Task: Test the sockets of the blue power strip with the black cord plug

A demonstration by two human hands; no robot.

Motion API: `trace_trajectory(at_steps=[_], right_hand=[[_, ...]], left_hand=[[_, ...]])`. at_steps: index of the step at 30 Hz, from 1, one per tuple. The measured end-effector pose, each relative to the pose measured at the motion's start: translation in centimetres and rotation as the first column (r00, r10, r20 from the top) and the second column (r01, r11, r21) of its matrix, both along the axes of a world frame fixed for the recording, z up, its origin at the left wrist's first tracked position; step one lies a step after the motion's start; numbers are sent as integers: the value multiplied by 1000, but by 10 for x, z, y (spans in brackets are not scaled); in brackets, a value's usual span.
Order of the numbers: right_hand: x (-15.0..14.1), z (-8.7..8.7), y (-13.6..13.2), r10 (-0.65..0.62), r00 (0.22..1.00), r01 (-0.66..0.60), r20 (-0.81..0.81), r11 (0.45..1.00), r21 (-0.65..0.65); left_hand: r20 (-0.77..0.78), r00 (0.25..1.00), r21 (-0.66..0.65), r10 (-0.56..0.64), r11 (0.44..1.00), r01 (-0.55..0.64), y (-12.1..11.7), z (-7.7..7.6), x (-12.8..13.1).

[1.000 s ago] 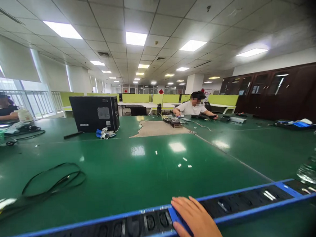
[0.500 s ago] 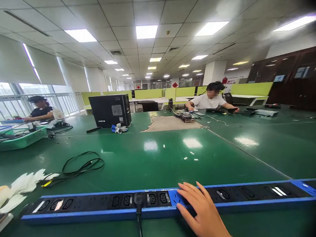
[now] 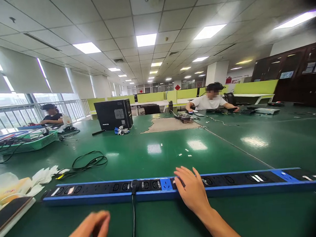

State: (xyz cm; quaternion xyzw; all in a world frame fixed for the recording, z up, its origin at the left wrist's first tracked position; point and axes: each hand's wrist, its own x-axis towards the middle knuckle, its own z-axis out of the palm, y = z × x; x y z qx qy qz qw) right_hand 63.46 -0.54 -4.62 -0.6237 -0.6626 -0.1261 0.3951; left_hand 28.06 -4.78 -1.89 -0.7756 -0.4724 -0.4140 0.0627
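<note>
A long blue-edged power strip (image 3: 104, 198) with black socket panels lies across the table in front of me. My right hand (image 3: 191, 190) rests over it just right of the middle blue socket (image 3: 166, 184), palm down, fingers extended and slightly apart. A black plug (image 3: 135, 186) sits in the strip left of that socket, its cable (image 3: 134, 221) running towards me. Low at the left, my left hand (image 3: 87, 233) is in front of the strip, apart from it. Its thumb and index fingertips come together, somewhat blurred, with no object visible between them.
A coiled black cable (image 3: 89, 161) lies beyond the strip, and white tissues (image 3: 44, 175) and a flat dark-topped item (image 3: 11, 215) are at left. Farther back stand a green basket (image 3: 44, 141) and a black computer case (image 3: 111, 115). Two people sit across the green table (image 3: 139, 156).
My left hand has come into view at the lower left. My right hand stays over the strip, appearing slightly higher and more to the left. The view has tilted up a little.
</note>
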Motion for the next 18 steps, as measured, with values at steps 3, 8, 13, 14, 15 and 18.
trace_trajectory(at_steps=[3, 8, 13, 14, 15, 18], right_hand=[[12, 3, 1, -70, 996, 70, -53, 998, 5], [30, 1, 6, -123, 987, 124, -105, 992, 0], [49, -4, 13, -105, 991, 103, -82, 994, -26], [52, -6, 13, -103, 992, 101, -74, 994, -33], [56, -7, 12, -104, 992, 101, -68, 994, -43], [59, -11, 7, -115, 991, 110, -67, 991, -74]], left_hand=[[-5, 989, -43, -147, 988, 147, 40, 11, 19], [-71, 958, -268, -276, 931, 249, 86, 3, 47], [-54, 950, -237, -306, 929, 286, 98, -21, 56], [-21, 955, -215, -295, 935, 283, 100, -21, 57], [35, 962, -186, -269, 944, 271, 101, -20, 58], [271, 949, -104, -160, 975, 194, 102, -5, 78]])
